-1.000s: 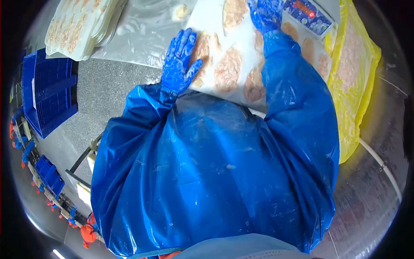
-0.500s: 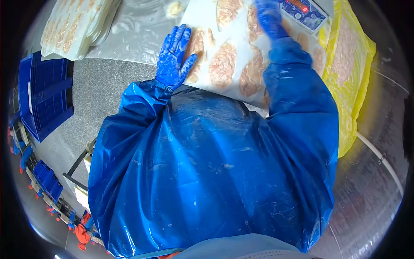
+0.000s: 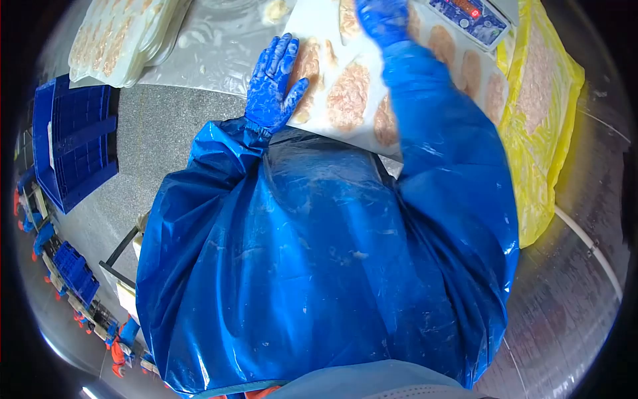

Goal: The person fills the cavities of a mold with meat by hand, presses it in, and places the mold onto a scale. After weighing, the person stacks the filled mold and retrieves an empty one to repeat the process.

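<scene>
One meat piece close beside left fingers.

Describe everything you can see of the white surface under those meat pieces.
The white surface looks smooth and flat; board or sheet, I cannot tell. It sits slanted before the blue gown, bearing flattened, pale pink meat pieces. The gloved left hand lies at its left edge; the gloved right hand is over its far part, and the right sleeve hides some.
</scene>
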A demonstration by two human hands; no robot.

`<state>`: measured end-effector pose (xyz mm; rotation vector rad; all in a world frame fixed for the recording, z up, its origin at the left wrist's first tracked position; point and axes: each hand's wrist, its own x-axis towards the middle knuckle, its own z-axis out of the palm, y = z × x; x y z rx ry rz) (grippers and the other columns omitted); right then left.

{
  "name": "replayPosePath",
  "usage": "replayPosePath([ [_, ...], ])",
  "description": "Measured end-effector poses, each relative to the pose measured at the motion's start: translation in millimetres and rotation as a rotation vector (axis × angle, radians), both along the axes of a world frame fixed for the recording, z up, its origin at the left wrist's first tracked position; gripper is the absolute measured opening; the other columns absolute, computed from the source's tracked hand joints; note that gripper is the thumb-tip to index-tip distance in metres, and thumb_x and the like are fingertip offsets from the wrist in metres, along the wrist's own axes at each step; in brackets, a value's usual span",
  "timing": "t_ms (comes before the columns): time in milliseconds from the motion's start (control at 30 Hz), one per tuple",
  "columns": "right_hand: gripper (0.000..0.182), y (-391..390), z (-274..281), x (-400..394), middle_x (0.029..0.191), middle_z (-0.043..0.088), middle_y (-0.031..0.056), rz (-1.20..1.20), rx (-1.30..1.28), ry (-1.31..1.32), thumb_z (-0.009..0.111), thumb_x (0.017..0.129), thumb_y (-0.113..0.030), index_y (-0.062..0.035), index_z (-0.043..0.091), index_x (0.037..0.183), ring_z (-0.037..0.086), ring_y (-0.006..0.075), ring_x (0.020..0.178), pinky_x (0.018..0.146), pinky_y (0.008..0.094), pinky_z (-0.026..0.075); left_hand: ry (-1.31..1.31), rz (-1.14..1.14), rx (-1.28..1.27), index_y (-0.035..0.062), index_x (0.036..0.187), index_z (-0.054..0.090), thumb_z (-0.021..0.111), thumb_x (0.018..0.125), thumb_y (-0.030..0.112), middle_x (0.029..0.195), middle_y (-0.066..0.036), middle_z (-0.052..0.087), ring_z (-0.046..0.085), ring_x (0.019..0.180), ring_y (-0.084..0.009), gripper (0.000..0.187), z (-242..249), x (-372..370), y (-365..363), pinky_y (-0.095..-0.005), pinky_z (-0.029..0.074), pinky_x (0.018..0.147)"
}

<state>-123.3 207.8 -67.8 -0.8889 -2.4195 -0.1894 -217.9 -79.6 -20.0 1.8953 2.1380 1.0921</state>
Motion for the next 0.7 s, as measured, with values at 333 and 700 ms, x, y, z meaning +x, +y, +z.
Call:
replayPosePath([
  [333,0.073,-56,13,23,0.159,0.03,0.0305,0.189,-0.207,-0.156,0.049,0.104,-0.043,0.0061,0.03,0.154,0.025,0.0475,0.148,0.121,0.0551,0.021,0.011,0.06,-0.014,0.0032,0.157,0.033,0.063,0.097,0.024,0.161,-0.021,0.034,0.031,0.149,-0.0395,0.07,0,7,-11,-0.0483,0.025,0.122],
  [700,0.032,-110,43,52,0.108,0.067,0.013,0.352,-0.523,0.055,0.067,0.091,-0.014,-0.0113,0.064,0.122,0.066,0.0315,0.101,0.09,0.0418,0.054,-0.151,0.144,0.037,0.0066,0.156,0.037,0.064,0.096,0.021,0.161,-0.02,0.035,0.034,0.147,-0.0388,0.067,-16,-34,-44,-0.0478,0.028,0.12],
])
